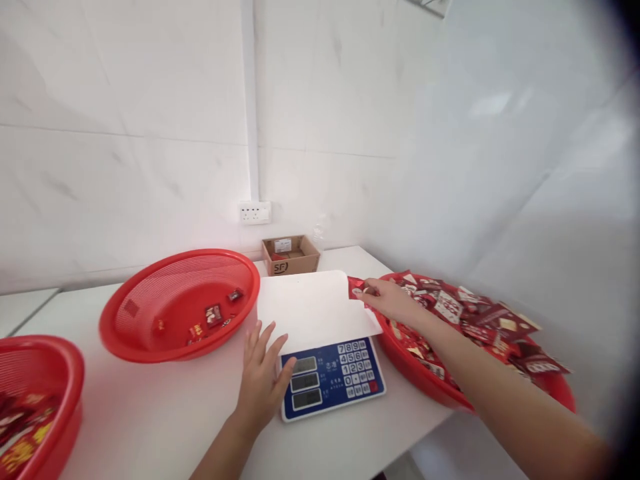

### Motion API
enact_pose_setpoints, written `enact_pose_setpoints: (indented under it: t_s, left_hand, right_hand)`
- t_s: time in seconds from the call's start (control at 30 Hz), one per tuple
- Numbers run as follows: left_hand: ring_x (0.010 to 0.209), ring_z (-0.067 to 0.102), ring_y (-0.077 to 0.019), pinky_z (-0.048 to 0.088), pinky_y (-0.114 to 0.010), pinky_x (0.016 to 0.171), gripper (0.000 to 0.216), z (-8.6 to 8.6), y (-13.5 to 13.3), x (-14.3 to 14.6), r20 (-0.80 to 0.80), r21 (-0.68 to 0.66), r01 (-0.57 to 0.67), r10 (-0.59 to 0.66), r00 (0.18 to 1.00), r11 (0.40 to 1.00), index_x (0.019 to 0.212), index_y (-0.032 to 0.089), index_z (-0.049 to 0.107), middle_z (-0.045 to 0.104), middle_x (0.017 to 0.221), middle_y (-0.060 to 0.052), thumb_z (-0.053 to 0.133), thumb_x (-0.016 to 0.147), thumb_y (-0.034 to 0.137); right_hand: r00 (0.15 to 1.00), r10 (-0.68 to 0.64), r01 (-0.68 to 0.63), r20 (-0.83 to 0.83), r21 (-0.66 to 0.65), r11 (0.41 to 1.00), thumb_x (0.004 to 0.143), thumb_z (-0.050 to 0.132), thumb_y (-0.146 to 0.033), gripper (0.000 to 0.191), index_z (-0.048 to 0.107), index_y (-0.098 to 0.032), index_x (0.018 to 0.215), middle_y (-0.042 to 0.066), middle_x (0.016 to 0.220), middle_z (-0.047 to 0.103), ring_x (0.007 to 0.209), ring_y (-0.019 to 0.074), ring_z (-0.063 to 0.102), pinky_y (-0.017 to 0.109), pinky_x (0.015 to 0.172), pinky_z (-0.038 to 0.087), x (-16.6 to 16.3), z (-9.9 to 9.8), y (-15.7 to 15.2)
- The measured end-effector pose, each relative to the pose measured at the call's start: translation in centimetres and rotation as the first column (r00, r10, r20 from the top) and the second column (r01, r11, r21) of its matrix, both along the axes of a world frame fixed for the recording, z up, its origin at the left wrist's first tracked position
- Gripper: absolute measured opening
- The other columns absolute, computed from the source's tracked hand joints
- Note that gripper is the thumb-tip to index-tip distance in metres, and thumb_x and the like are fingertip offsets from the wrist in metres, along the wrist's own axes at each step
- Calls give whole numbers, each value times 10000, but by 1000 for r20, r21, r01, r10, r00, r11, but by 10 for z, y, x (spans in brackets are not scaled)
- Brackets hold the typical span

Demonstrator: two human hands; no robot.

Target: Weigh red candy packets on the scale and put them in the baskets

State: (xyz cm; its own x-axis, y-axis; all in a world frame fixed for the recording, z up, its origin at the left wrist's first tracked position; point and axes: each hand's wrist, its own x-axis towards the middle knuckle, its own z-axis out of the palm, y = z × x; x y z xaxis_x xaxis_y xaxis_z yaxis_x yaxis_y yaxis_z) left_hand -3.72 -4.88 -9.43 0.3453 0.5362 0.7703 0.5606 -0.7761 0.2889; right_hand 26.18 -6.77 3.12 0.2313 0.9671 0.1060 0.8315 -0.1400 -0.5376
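Note:
In the head view, my right hand [389,297] pinches a small red snack packet [356,287] at the right edge of the scale's white weighing plate [310,307]. My left hand [263,367], fingers spread, rests beside the left front of the plate, with its thumb near the displays of the blue digital scale [333,380]. Under my right forearm stands a red basket [410,373] heaped with red, maroon and white snack packets [450,307]. Left of the scale, another red basket [113,327] holds several small packets [213,315] on its bottom.
A third red basket [75,373] with packets is cut off at the lower left. Behind the scale, an open cardboard box [295,267] with something red inside sits near the wall. A wall socket [255,213] is above it. The white table [150,413] has its front edge at lower right.

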Motion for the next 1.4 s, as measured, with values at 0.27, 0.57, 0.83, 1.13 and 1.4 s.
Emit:
enact_pose_setpoints:
  t_s: [0.27,0.57,0.83,1.13,1.4]
  left_hand:
    - [1400,237,-302,297,-572,1076,309,5,-3,-2,-27,-19,-20,19,999,1000,1201,217,542,480,1378,-111,516,897,268]
    - [1393,257,-307,281,-566,1083,324,3,-1,-3,-16,-22,-19,18,1000,1000,1213,217,537,481,1379,-115,519,895,277]
    - [1391,253,-328,239,-592,1093,319,-1,7,-1,48,5,35,-36,998,999,1213,218,524,489,1361,-131,509,900,278]
    - [1390,256,-329,252,-582,1096,306,-3,9,-2,27,1,18,-18,999,1000,1199,220,533,493,1356,-123,501,901,284]
    - [1390,257,-329,245,-585,1098,311,-3,9,-3,28,6,22,-22,999,1000,1206,219,526,487,1362,-127,504,900,271]
  right_hand:
    - [954,105,-99,-281,37,994,854,479,-325,351,560,-170,1158,54,914,662,572,88,572,237,551,478,-46,-18,48]
    - [985,77,-60,-155,109,992,849,500,-294,481,471,-213,1323,94,1329,547,1208,187,514,343,993,426,-25,-37,41]
    - [888,-393,391,239,56,919,808,566,-319,547,463,-209,1334,158,1459,373,1368,340,255,590,1068,211,90,-32,-20]
    - [833,-456,498,314,-66,865,777,472,-129,311,657,-217,1011,129,1225,584,1100,281,569,424,914,416,124,-39,-57]
    - [940,-325,331,106,-51,942,862,434,-330,440,503,-198,1277,91,1193,627,989,194,614,314,753,511,112,-6,-53]
